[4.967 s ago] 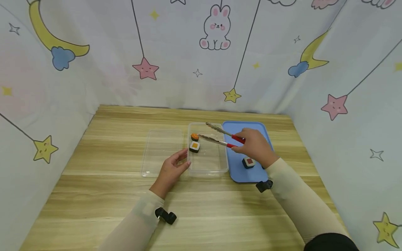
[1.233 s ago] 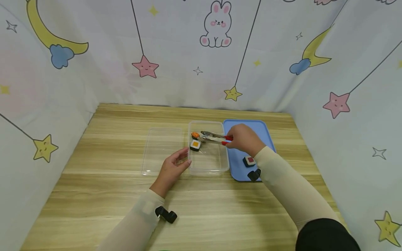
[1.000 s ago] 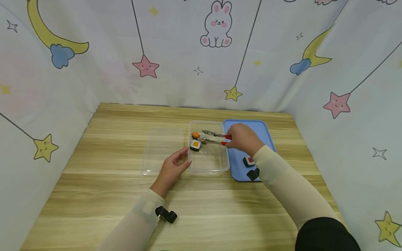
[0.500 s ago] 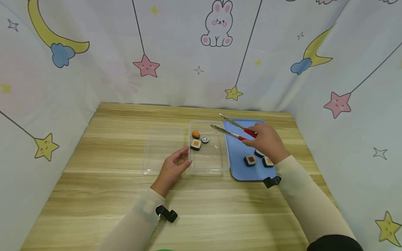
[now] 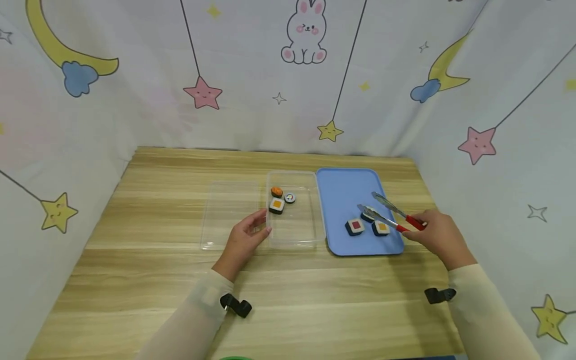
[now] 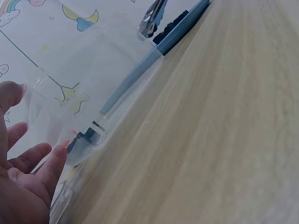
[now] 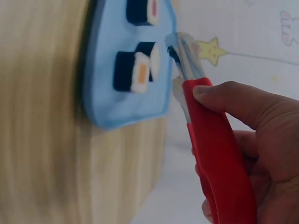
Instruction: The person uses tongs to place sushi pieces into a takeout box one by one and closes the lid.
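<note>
My right hand (image 5: 443, 237) grips a pair of metal tongs by their red handles (image 7: 215, 144); the tongs' arms are spread over the right side of a blue tray (image 5: 344, 187). Below them lie a red-centred sushi roll (image 5: 355, 227), an orange-centred one (image 5: 380, 228) and another roll (image 5: 368, 214) partly covered by the tongs. With fingers spread, my left hand (image 5: 243, 237) touches the left wall of a clear plastic box (image 5: 297, 230). Inside the box are an orange-topped sushi (image 5: 276, 191), a small round roll (image 5: 290, 198) and a yellow-centred roll (image 5: 276, 205).
A clear lid (image 5: 229, 215) lies on the wooden table (image 5: 288, 300), left of the box. Printed cloth (image 5: 252, 120) hangs behind and at both sides. A green edge (image 5: 236, 358) and a dark blue edge (image 5: 427, 358) show at the bottom.
The tongs were at the small round roll in the box and let it go there. My right hand then moved right with the tongs over the tray. My left hand stayed at the box.
</note>
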A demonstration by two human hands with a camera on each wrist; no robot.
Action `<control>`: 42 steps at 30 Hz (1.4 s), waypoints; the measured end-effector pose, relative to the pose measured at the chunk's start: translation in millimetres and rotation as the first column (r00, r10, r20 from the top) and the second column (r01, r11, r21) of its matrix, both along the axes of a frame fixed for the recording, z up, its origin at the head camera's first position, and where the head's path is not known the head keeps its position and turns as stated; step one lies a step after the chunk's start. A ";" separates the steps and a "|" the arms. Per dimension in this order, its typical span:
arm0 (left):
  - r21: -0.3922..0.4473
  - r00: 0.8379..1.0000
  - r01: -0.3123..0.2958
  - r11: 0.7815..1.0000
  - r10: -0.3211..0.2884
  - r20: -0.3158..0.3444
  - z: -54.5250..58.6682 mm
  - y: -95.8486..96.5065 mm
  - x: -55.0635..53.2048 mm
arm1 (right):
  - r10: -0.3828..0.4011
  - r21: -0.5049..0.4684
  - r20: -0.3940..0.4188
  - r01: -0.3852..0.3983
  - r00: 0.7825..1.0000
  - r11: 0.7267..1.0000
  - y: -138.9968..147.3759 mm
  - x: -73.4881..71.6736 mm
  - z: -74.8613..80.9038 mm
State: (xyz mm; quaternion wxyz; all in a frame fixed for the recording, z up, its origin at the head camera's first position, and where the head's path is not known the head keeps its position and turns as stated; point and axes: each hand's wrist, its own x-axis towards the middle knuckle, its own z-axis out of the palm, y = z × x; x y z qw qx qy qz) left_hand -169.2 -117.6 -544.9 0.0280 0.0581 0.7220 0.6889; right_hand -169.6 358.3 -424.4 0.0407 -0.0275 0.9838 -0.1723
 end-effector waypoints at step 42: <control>0.026 0.999 -0.002 1.000 0.001 0.032 1.1 0.0 0.0 | 0.006 -0.046 -0.036 -0.007 0.999 0.999 4.4 14.3 -8.5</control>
